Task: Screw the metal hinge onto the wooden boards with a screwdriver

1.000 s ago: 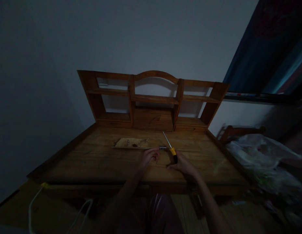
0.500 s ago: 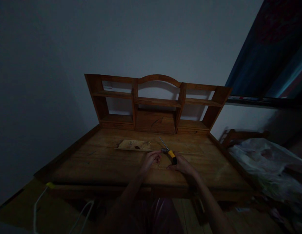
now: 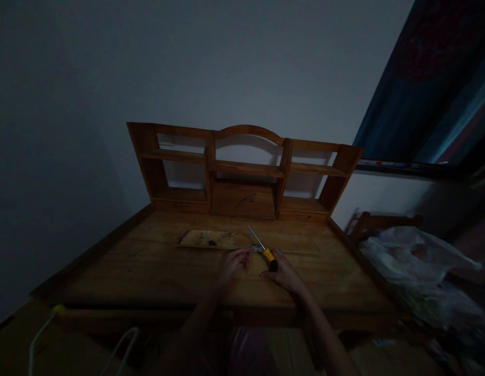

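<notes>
In the head view, a screwdriver (image 3: 270,257) with a yellow and black handle is in my right hand (image 3: 285,272), its metal shaft slanting up and left, away from me. My left hand (image 3: 233,265) has its fingers curled together, and whatever is between them is too small and dark to make out. Between the two hands, a small metal hinge (image 3: 257,248) sits by the near edge of a long wooden board (image 3: 197,238). The board lies flat on the wooden desk (image 3: 148,271), with a dark spot and rough marks on its left part.
Against the wall at the back of the desk stands a wooden shelf unit (image 3: 244,168) with open compartments. Plastic bags (image 3: 410,256) are heaped at the right. A white cable (image 3: 37,334) hangs at the left front corner, and a dark curtain (image 3: 414,89) covers the upper right.
My left hand has drawn back from the metal hinge, which now shows more plainly. My right hand still holds the screwdriver. The whole view has shifted slightly.
</notes>
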The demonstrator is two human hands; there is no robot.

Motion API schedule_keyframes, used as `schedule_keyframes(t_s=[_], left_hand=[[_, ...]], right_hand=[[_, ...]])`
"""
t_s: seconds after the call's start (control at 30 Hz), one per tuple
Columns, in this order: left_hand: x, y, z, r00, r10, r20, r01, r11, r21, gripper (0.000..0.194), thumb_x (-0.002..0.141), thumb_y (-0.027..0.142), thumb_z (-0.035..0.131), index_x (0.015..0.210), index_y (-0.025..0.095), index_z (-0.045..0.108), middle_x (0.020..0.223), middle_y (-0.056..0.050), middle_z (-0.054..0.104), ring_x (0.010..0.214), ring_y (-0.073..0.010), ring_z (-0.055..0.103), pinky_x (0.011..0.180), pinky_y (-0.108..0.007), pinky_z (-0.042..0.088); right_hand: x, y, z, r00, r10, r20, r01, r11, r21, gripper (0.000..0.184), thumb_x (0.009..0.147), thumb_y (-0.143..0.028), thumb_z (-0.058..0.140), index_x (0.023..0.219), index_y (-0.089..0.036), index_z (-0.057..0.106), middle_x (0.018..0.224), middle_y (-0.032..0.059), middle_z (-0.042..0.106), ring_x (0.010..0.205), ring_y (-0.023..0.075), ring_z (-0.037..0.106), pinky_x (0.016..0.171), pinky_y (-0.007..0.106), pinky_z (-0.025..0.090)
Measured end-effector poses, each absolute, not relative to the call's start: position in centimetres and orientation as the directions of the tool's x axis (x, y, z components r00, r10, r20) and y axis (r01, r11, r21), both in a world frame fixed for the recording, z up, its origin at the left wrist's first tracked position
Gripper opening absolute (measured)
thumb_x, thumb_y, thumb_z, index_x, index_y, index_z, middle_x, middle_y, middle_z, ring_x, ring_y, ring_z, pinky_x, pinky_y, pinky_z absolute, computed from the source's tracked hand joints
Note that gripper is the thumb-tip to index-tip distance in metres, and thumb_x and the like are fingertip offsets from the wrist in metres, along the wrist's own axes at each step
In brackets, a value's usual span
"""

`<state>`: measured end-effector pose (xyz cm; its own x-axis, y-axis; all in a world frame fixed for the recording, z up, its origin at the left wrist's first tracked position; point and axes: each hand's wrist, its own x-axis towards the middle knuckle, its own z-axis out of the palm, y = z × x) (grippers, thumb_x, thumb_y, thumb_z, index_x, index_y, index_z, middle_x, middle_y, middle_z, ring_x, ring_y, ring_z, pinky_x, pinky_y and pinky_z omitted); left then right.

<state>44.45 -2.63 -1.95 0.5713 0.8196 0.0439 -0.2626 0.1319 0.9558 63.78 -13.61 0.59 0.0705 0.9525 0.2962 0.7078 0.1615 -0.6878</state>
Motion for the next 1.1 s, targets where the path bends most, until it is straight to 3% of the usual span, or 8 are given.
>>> schedule_keyframes(t_s=[0.3, 0.53, 0.67, 0.83, 1.0, 1.1], left_hand=[[44.5, -2.9, -1.9, 0.514, 0.856, 0.058, -0.209, 0.06, 0.976, 0.04, 0.073, 0.038, 0.066, 0.1, 0.009, 0.068, 0.074, -0.005, 0.064, 0.056, -0.0124, 0.057, 0.054, -0.025, 0.046], [45.2, -3.0, -3.0, 0.365, 0.926, 0.097, -0.114, -0.059, 0.992, 0.036, 0.071, 0.038, 0.072, 0.096, 0.015, 0.059, 0.076, -0.001, 0.065, 0.042, -0.0071, 0.05, 0.039, -0.018, 0.033], [45.5, -3.0, -3.4, 0.395, 0.914, 0.095, -0.081, -0.068, 0.994, 0.041, 0.071, 0.04, 0.074, 0.099, 0.016, 0.055, 0.072, 0.001, 0.063, 0.04, -0.0071, 0.05, 0.037, -0.017, 0.033], [45.5, -3.1, -3.4, 0.422, 0.901, 0.094, -0.063, -0.075, 0.995, 0.037, 0.072, 0.035, 0.073, 0.1, 0.015, 0.058, 0.082, -0.002, 0.065, 0.044, -0.0075, 0.053, 0.038, -0.018, 0.036], [45.4, -3.3, -3.0, 0.431, 0.898, 0.094, -0.061, -0.075, 0.995, 0.038, 0.073, 0.033, 0.072, 0.104, 0.016, 0.058, 0.084, -0.003, 0.065, 0.045, -0.0068, 0.052, 0.039, -0.018, 0.036], [45.4, -3.5, -2.8, 0.438, 0.894, 0.097, -0.053, -0.082, 0.995, 0.036, 0.074, 0.033, 0.071, 0.103, 0.015, 0.059, 0.083, -0.003, 0.065, 0.044, -0.0067, 0.052, 0.039, -0.018, 0.037]], right_hand=[[63.2, -13.7, 0.1, 0.103, 0.929, 0.355, 0.71, 0.181, -0.68, 0.067, 0.067, -0.032, 0.078, 0.128, -0.023, 0.052, 0.132, 0.0088, 0.053, 0.121, 0.0258, 0.053, 0.103, 0.039, 0.039], [62.9, -14.2, 0.0, 0.123, 0.914, 0.386, 0.721, 0.185, -0.668, 0.065, 0.07, -0.033, 0.076, 0.129, -0.023, 0.051, 0.131, 0.0095, 0.055, 0.118, 0.0265, 0.055, 0.099, 0.04, 0.042], [62.7, -14.4, -0.1, 0.134, 0.908, 0.398, 0.723, 0.185, -0.666, 0.061, 0.072, -0.031, 0.074, 0.128, -0.024, 0.05, 0.13, 0.0081, 0.056, 0.117, 0.0251, 0.055, 0.099, 0.038, 0.043], [62.4, -14.6, -0.2, 0.176, 0.896, 0.408, 0.717, 0.167, -0.677, 0.056, 0.073, -0.031, 0.073, 0.125, -0.024, 0.053, 0.135, 0.0079, 0.052, 0.121, 0.0246, 0.052, 0.101, 0.038, 0.041], [62.2, -14.8, -0.6, 0.258, 0.881, 0.396, 0.701, 0.111, -0.704, 0.051, 0.07, -0.035, 0.074, 0.116, -0.022, 0.058, 0.123, 0.0094, 0.058, 0.112, 0.0261, 0.056, 0.097, 0.039, 0.042], [62.2, -14.9, -0.7, 0.311, 0.883, 0.351, 0.678, 0.053, -0.733, 0.05, 0.068, -0.039, 0.075, 0.112, -0.02, 0.061, 0.106, 0.0085, 0.065, 0.096, 0.0261, 0.06, 0.085, 0.039, 0.046]])
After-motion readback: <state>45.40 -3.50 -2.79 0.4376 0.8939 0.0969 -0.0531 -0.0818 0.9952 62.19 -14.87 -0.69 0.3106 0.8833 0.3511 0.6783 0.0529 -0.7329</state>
